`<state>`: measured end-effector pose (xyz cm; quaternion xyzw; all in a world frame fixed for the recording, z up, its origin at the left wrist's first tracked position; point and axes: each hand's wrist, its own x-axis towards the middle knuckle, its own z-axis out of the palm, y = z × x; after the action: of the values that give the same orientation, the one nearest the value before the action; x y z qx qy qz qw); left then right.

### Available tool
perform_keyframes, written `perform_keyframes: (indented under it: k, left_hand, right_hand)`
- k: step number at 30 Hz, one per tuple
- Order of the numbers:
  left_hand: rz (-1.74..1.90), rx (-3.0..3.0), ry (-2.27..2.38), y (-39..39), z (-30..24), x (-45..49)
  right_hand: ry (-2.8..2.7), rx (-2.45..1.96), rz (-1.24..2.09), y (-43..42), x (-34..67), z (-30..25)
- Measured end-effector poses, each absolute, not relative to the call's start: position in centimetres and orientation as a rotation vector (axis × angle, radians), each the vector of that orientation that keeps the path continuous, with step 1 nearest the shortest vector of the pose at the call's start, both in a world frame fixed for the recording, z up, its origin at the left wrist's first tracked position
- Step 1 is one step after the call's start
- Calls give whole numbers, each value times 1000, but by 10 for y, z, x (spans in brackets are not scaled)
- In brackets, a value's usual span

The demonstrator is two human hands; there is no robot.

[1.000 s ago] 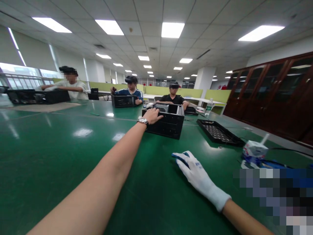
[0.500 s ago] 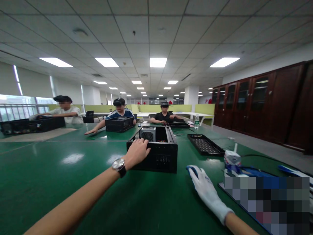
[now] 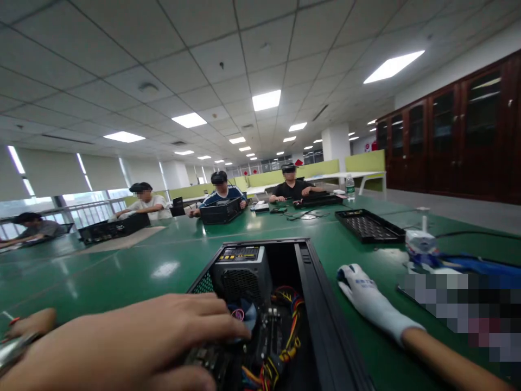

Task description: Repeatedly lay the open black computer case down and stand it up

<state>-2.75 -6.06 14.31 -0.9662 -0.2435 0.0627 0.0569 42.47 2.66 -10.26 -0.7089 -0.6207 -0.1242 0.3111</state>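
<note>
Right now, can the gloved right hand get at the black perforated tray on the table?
Probably yes. The right hand lies flat on the green table, and bare tabletop runs from it to the black tray; only the small carton stands beside that path.

The computer case point(image 3: 313, 304) has come close, left hand point(image 3: 134, 336) now over its inside.

Bright ceiling panels point(image 3: 266, 100) glare off the glossy table point(image 3: 122, 266); near hand blurred; edges warped.
</note>
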Motion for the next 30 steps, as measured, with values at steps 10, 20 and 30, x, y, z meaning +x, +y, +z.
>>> perform_keyframes:
  k: [10,20,30]
  left_hand:
    - [612,-2796,-356,36,80,41]
    - [364,-2764,-390,16,104,22]
    - [-130,-2948,-690,-18,143,-54]
  right_hand:
    - [-1812,-1531,-115,17,433,-95]
    - [-1849,-1633,-407,17,435,-86]
    - [-2240,-1308,-329,-29,343,97]
